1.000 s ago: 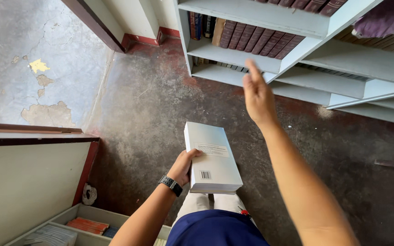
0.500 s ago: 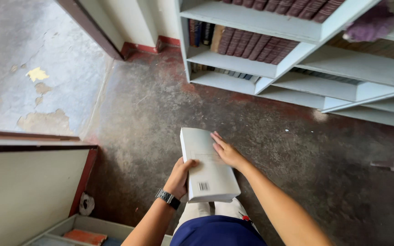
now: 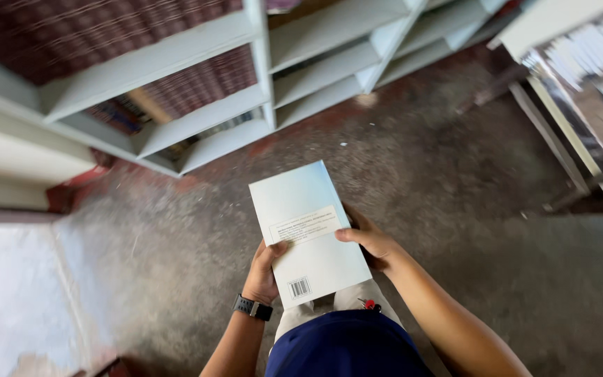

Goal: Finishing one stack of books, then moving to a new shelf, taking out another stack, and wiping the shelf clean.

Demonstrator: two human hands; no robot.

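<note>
I hold a white paperback book [image 3: 307,227] flat in front of me, back cover up, with a label strip and a barcode on it. My left hand [image 3: 264,271], with a dark watch on the wrist, grips its lower left edge, thumb on the cover. My right hand [image 3: 371,241] grips the right edge, thumb laid across the cover. Both hands are over the floor, above my lap.
A pale grey bookshelf unit [image 3: 197,119] stands ahead at upper left, with rows of dark red books [image 3: 71,42] on the upper shelves. A second rack with white items [image 3: 587,63] is at the upper right. The stained concrete floor [image 3: 455,181] lies between.
My right hand came down from the shelf and took hold of the book's right edge. The view swung right, so the shelf now sits at upper left.
</note>
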